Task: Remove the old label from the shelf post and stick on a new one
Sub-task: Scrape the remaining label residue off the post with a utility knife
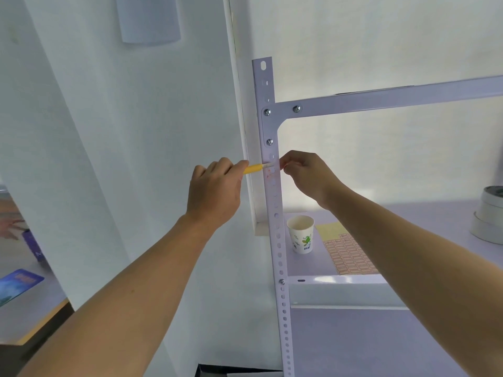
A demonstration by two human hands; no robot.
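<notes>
A white perforated shelf post [275, 213] stands upright in the middle. My left hand [215, 191] grips a yellow-handled scraper [254, 168], its pale tip pressed against the post's face. Reddish label residue [270, 177] shows on the post just below the tip. My right hand [307, 172] is at the post's right edge at the same height, fingers curled and pinching something small that I cannot make out. A sheet of red-bordered labels [349, 257] lies flat on the shelf board below.
A paper cup [300, 236] stands on the shelf [337, 280] beside the post. Tape rolls [490, 213] are stacked at the far right. A white wall panel [136, 159] is close on the left. A table with a blue card [19, 284] is at lower left.
</notes>
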